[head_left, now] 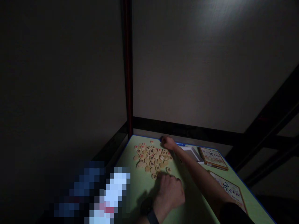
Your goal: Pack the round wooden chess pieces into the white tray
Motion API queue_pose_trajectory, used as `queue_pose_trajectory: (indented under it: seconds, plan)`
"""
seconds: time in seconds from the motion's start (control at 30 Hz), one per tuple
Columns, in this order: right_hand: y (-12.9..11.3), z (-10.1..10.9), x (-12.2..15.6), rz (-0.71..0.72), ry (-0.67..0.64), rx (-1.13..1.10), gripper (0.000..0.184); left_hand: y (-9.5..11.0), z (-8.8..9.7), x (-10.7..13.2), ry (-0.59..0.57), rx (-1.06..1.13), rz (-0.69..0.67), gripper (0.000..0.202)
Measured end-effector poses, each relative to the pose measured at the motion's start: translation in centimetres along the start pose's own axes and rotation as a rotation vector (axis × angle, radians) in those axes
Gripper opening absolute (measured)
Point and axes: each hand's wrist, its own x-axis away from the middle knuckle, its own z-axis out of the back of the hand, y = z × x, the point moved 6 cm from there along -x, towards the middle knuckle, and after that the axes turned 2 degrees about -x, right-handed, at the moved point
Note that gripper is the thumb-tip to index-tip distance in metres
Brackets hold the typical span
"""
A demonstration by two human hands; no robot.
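Note:
Several round pale wooden game discs [152,157] with red and black marks lie in a heap on a green table [140,193]. My left hand [169,191], with a dark watch on its wrist, rests at the near edge of the heap, its fingers curled against the nearest discs. My right hand [168,143] reaches to the far side of the heap by the table's far edge, fingers bent down onto the discs. The dim light hides whether either hand holds a disc.
A flat box [213,158] with a printed lid and a second printed board [230,188] lie on the right of the table, a grey tray [192,153] beside them. A dark post [128,68] rises at the far corner. A blurred patch lies at the lower left.

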Motion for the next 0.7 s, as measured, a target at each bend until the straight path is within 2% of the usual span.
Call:
queue_pose_trajectory:
  seconds: [0.13,0.23,0.37,0.47,0.6,0.7]
  plan:
    - [0.4,-0.2,-0.1,-0.024,0.058,0.000,0.028,0.0,0.1,0.0,-0.009,0.015,-0.008,0.038]
    - [-0.2,-0.4,0.2,0.004,0.055,-0.007,0.024,0.0,0.0,-0.1,-0.010,0.026,-0.009,0.038]
    - [-1.5,-0.5,0.4,0.084,-0.041,-0.055,0.018,0.1,0.1,0.1,-0.029,0.035,-0.022,0.039]
    - [-2.5,-0.2,-0.1,0.130,-0.097,-0.097,0.024,0.2,0.2,0.1,-0.032,0.037,-0.034,0.039]
    - [-4.4,0.3,-1.7,0.196,-0.066,-0.122,0.025,0.0,0.0,0.0,-0.057,0.034,-0.022,0.038]
    - [-6.1,-0.3,-2.7,0.245,-0.076,-0.125,0.030,-0.2,-0.4,-0.1,-0.098,0.026,-0.017,0.036]
